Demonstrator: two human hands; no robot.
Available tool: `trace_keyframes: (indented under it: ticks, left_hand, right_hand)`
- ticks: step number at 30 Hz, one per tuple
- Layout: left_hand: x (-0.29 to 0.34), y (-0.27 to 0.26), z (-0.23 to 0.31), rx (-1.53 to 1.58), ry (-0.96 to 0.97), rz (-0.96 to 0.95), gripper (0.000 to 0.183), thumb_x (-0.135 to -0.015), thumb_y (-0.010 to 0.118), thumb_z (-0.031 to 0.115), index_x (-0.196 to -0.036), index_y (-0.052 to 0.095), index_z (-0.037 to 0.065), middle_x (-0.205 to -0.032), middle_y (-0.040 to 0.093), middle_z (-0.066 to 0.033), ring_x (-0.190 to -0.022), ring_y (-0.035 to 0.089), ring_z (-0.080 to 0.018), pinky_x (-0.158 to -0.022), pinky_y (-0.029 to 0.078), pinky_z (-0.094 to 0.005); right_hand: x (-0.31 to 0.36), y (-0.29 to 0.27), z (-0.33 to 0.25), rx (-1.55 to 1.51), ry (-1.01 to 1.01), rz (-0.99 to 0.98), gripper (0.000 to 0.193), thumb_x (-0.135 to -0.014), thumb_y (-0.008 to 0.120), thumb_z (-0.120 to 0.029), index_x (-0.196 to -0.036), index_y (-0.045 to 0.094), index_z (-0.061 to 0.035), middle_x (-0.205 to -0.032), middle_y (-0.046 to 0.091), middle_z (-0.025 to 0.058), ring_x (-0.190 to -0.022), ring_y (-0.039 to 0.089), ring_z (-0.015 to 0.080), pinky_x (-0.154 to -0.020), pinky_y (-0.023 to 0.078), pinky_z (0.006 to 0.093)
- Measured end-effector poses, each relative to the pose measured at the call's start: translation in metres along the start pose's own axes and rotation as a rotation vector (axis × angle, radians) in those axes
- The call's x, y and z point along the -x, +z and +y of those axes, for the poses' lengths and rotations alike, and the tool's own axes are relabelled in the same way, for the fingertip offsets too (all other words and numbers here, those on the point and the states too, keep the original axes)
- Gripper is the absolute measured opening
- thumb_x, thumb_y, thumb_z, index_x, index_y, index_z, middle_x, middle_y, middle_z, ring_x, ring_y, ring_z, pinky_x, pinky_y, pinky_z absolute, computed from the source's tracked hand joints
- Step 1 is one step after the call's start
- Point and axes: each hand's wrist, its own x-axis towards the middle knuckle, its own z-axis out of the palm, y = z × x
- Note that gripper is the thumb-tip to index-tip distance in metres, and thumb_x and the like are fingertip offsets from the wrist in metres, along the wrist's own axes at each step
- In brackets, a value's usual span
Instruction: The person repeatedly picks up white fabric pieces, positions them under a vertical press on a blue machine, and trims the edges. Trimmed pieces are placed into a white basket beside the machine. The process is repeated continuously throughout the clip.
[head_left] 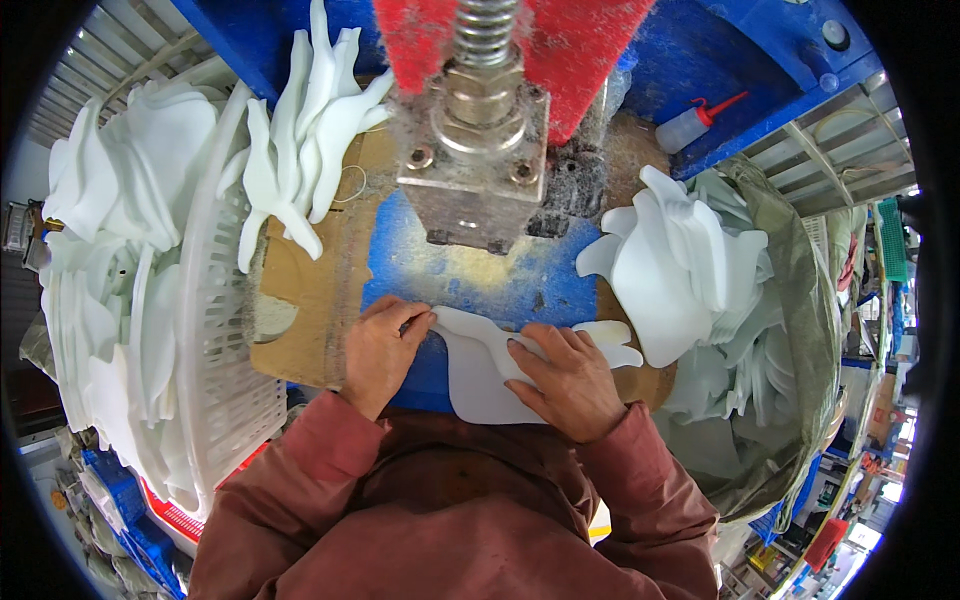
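A white curved strip [468, 324], apparently soft foam, lies over a broader white foam sheet [485, 385] at the front edge of the blue work surface. My left hand [385, 348] pinches the strip's left tip between thumb and fingers. My right hand [572, 380] wraps round the strip and sheet near their right part, the thumb on top. White ends [615, 345] stick out beyond the right hand's fingers. Straight ahead, above the surface, hangs a dusty metal machine head [470, 195] with bolts and a spring. Neither hand touches it.
At left stands a white slatted basket [235, 330] full of white foam pieces. More shaped pieces [305, 130] lie on cardboard [310, 320]. To the right, a stack of pieces [680, 260] rests by a greenish sack [805, 400]. A red-tipped bottle [690, 125] is behind.
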Motion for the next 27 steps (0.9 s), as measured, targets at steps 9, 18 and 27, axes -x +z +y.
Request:
trace_keyframes:
  ticks: [9, 18, 27]
  left_hand:
    - [-0.003, 0.001, -0.003, 0.021, -0.052, -0.036, 0.012, -0.089, 0.078, 0.007, -0.099, 0.073, 0.001, -0.091, 0.071, -0.0114, -0.075, 0.068, -0.0213, -0.070, 0.054, -0.0340]
    - [0.003, -0.004, 0.027, -0.053, 0.196, -0.032, 0.023, -0.088, 0.075, 0.003, -0.110, 0.070, 0.005, -0.097, 0.070, -0.0111, -0.078, 0.068, -0.0280, -0.068, 0.055, -0.0367]
    - [0.002, 0.040, 0.047, -0.151, 0.293, -0.246, 0.034, -0.088, 0.075, 0.009, -0.121, 0.066, 0.010, -0.095, 0.069, -0.0081, -0.088, 0.069, -0.0318, -0.073, 0.057, -0.0439]
  right_hand:
    - [-0.002, 0.005, 0.004, 0.073, -0.005, -0.025, 0.039, -0.085, 0.078, -0.021, -0.120, 0.071, -0.0062, -0.126, 0.058, 0.0115, -0.108, 0.060, 0.0297, -0.092, 0.048, 0.0431]
    - [-0.004, 0.012, 0.006, 0.144, -0.056, 0.018, 0.029, -0.082, 0.073, -0.018, -0.108, 0.072, -0.0055, -0.113, 0.058, 0.0082, -0.101, 0.059, 0.0255, -0.086, 0.046, 0.0400]
    - [0.008, -0.005, -0.001, 0.161, 0.015, -0.019, 0.038, -0.080, 0.081, -0.022, -0.115, 0.073, -0.0118, -0.117, 0.062, 0.0085, -0.100, 0.062, 0.0263, -0.085, 0.048, 0.0405]
